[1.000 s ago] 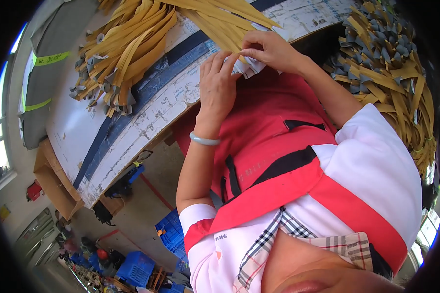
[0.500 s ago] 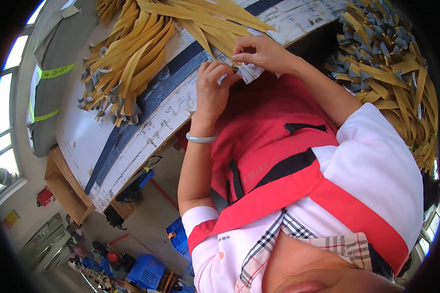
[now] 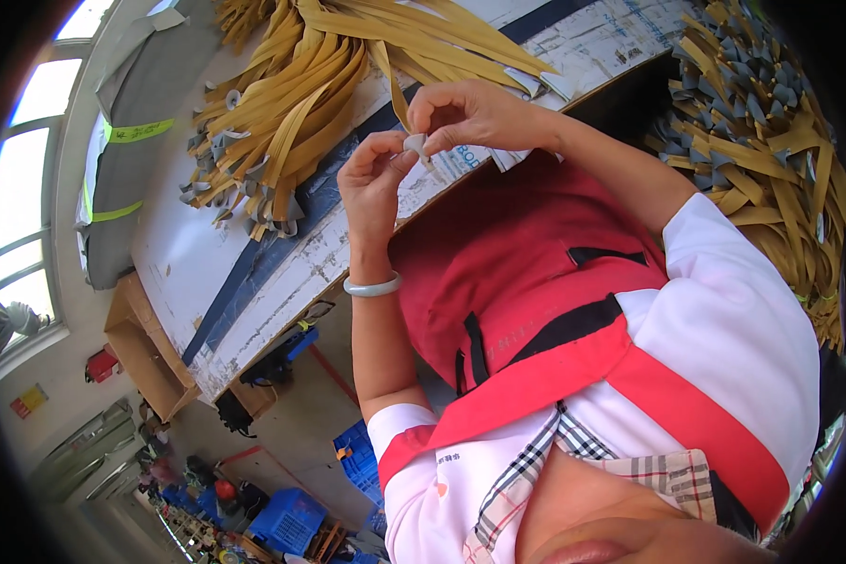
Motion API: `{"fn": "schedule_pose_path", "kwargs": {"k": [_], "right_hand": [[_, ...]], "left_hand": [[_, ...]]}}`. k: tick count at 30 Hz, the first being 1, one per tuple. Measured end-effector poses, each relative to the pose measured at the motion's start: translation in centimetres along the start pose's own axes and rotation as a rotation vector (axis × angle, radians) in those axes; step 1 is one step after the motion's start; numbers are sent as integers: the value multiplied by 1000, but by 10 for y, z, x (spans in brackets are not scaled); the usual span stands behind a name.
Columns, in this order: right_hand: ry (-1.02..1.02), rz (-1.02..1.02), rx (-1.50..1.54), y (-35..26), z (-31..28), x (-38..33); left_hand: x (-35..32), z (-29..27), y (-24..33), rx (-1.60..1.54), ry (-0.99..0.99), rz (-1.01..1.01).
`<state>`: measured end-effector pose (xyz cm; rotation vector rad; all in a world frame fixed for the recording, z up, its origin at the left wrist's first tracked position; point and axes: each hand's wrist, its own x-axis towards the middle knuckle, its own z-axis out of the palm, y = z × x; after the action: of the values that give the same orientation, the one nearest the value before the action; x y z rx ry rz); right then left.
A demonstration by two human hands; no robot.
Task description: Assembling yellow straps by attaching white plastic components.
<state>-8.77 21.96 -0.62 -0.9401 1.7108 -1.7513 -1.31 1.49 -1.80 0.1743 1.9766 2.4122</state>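
Note:
My left hand [image 3: 371,183], with a pale bangle on its wrist, and my right hand [image 3: 475,115] meet over the near edge of a worn white table [image 3: 193,273]. Between their fingertips they pinch the small grey end piece [image 3: 414,143] of a yellow strap [image 3: 390,80]. The strap runs back up into a heap of yellow straps [image 3: 296,113] with grey ends that lies on the table. My red and white top fills the lower right.
A second heap of yellow straps with grey ends [image 3: 771,141] lies at the right. A grey bundle with yellow-green tape [image 3: 122,160] rests at the table's far left. An open cardboard box [image 3: 141,348] and blue crates [image 3: 291,517] stand on the floor below.
Both hands have come together and lifted slightly, the fingertips closing on the strap's grey end. The view has shifted a little.

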Motion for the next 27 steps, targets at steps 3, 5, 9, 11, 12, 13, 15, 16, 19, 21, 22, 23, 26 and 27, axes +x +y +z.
{"fn": "schedule_pose_path", "kwargs": {"k": [3, 5, 9, 11, 12, 13, 15, 16, 19, 21, 22, 23, 26, 27], "right_hand": [[64, 20, 42, -1, 6, 1], [98, 51, 20, -2, 7, 1], [20, 37, -7, -5, 8, 1], [-10, 10, -47, -6, 9, 1], [50, -18, -134, -6, 13, 2], [109, -45, -220, -6, 16, 2], [144, -117, -345, -7, 19, 10], [185, -188, -473, -8, 19, 13], [259, -297, -649, 3, 21, 21], [277, -340, -595, 10, 22, 19], [303, -374, -539, 13, 21, 15], [299, -371, -538, 15, 19, 12], [255, -440, -412, 13, 25, 7], [202, -426, -337, 11, 31, 6]], "left_hand": [[-1, 1, -3, -22, 63, 33], [-2, 1, -6, -49, 81, 12], [-4, 1, -10, -40, 64, 45], [-3, 2, -10, -31, 76, 62], [-2, 5, -12, -30, 76, 62], [-1, 13, -14, -15, 184, 118], [-4, 26, -19, 0, 295, 175], [-5, 33, -22, 78, 383, 224], [-5, 41, -28, 187, 517, 334], [-9, 36, -28, 70, 415, 265], [-10, 36, -20, -33, 394, 228], [-10, 36, -5, -136, 372, 192], [-7, 10, 8, 9, 214, 143], [-8, 1, 6, 131, 104, 155]]}}
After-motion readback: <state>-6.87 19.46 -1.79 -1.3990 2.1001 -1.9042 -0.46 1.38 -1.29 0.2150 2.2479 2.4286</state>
